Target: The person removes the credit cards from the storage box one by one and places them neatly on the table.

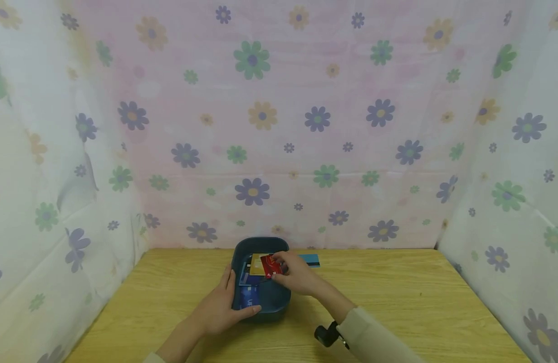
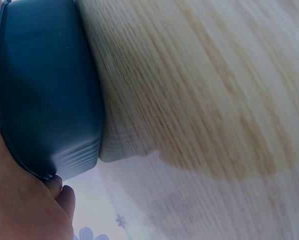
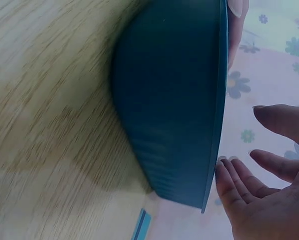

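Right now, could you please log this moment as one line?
left hand holds blue tray | right hand pinches red card over tray | teal card behind, on table

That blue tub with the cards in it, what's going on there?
A person sits at a wooden table with a dark blue tub in front of them. The left hand grips the tub's near left side, thumb over the rim. The right hand is over the tub, pinching a red card. More cards lie inside, among them a blue card and a yellowish card. A teal card lies on the table just behind the tub.
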The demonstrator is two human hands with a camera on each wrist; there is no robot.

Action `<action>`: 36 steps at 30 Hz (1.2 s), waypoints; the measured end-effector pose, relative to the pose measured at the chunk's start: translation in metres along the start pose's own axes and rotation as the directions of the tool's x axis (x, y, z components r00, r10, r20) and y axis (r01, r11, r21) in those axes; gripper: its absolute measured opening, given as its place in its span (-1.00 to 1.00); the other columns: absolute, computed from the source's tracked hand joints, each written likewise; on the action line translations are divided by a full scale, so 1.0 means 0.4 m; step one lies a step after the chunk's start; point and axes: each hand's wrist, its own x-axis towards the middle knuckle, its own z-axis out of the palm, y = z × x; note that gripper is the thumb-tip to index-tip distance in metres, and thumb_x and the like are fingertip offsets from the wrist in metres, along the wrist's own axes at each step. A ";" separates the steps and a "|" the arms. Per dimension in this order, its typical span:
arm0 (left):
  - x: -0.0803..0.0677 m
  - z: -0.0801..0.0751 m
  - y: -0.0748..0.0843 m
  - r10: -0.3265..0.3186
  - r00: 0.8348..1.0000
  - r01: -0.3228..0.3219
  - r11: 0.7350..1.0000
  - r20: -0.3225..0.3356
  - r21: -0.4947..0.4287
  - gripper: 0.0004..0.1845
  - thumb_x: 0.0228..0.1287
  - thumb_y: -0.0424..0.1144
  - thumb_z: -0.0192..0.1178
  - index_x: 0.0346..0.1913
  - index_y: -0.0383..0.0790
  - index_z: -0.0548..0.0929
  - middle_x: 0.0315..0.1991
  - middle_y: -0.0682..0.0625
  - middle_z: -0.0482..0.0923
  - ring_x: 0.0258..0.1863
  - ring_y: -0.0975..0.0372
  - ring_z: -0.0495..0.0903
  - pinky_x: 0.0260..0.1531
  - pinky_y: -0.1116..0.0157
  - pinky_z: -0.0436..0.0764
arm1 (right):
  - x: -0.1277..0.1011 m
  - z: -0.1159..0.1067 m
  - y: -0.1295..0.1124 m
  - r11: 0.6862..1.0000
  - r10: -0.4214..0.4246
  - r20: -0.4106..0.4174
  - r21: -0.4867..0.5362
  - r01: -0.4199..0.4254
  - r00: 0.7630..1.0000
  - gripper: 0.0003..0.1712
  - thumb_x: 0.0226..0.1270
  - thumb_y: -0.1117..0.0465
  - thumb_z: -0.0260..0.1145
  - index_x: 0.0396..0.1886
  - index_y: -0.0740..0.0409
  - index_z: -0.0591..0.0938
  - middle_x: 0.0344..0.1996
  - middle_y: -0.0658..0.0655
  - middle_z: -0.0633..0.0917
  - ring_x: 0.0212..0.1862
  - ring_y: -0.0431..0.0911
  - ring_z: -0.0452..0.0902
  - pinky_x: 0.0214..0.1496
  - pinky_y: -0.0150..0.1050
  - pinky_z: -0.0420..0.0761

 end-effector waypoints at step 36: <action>0.001 -0.003 -0.001 0.005 1.000 -0.005 1.000 0.015 -0.008 0.35 0.14 0.57 0.17 0.60 -0.47 -0.04 0.65 -0.31 -0.31 0.48 -0.27 0.23 0.32 -0.17 0.42 | 0.140 0.186 0.016 0.927 0.355 -0.214 -0.044 -0.371 0.910 -0.30 0.12 0.32 0.46 0.23 0.52 0.43 -0.01 0.46 0.51 0.09 0.36 0.38 0.14 0.29 0.47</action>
